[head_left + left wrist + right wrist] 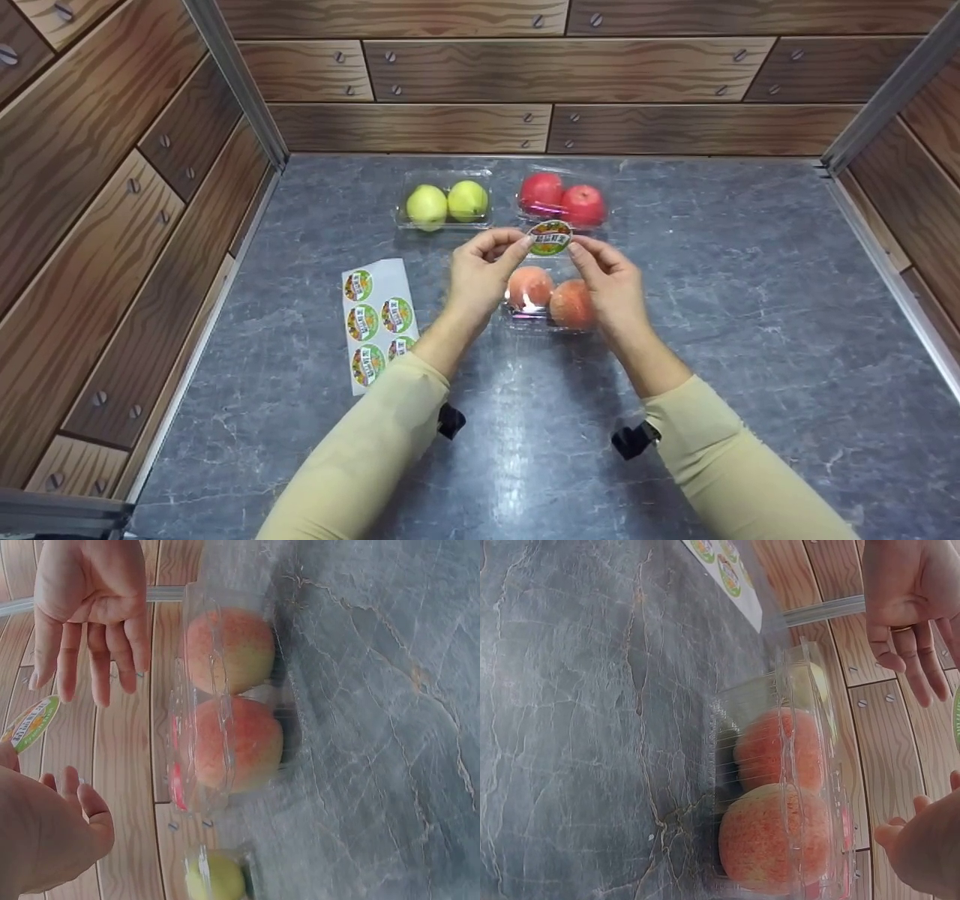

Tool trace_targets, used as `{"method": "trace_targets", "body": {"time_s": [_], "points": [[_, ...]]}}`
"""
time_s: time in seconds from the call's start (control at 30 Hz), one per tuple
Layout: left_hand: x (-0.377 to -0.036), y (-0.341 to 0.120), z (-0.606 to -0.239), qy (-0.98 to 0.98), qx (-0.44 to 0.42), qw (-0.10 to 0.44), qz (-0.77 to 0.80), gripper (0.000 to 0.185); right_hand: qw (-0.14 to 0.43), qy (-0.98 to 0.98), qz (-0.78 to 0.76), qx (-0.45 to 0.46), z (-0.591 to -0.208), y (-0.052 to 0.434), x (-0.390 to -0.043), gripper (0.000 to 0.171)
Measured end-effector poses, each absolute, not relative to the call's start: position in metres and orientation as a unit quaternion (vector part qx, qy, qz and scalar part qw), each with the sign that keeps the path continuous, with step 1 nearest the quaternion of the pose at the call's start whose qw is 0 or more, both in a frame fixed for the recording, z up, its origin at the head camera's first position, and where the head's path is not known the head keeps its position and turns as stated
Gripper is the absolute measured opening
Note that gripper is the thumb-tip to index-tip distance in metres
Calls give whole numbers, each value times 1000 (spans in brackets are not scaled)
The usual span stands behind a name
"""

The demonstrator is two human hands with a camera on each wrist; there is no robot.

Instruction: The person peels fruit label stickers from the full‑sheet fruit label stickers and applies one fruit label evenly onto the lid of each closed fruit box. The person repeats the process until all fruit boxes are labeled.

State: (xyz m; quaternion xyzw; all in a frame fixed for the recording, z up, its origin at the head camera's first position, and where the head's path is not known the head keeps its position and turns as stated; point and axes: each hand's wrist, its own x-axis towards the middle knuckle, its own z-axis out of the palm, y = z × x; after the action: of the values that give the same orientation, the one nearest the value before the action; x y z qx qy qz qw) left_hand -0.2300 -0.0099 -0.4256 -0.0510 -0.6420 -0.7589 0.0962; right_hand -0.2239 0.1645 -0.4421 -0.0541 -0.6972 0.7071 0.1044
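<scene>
Between both hands a round, printed fruit sticker (550, 238) hangs in the air, close over a clear plastic box (525, 324) of two peaches (530, 289). My left hand (476, 277) pinches the sticker's left edge between thumb and finger. At its right edge is my right hand (619, 292); the left wrist view shows this right hand (94, 600) with its fingers extended and a small gap to the sticker (34, 722). In the right wrist view only a sliver of the sticker (957, 716) shows. The right forearm side hides part of the peach box.
A white sheet (386, 281) bearing several round stickers lies left of the left forearm. Behind the hands stand a clear box with two green apples (427, 206) and another with two red apples (583, 204). Wood-patterned walls (450, 67) enclose the grey marbled table (750, 300).
</scene>
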Motion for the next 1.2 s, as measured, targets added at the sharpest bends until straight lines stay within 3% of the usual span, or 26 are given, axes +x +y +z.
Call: {"method": "trace_targets", "body": {"time_s": [0.4, 0.7, 0.93, 1.2], "points": [[-229, -4, -429, -637, -41, 91, -764, 13, 110, -664, 737, -57, -442, 165, -223, 27], [-231, 0, -433, -645, -39, 108, -756, 13, 143, -651, 742, -73, -441, 165, -224, 6], [-232, -1, -441, -741, -59, 175, -646, 8, 163, -683, 709, -69, -446, 164, -224, 11], [-233, -1, -458, -820, -82, 256, -506, 15, 201, -750, 630, -34, -452, 164, -222, 18]]}}
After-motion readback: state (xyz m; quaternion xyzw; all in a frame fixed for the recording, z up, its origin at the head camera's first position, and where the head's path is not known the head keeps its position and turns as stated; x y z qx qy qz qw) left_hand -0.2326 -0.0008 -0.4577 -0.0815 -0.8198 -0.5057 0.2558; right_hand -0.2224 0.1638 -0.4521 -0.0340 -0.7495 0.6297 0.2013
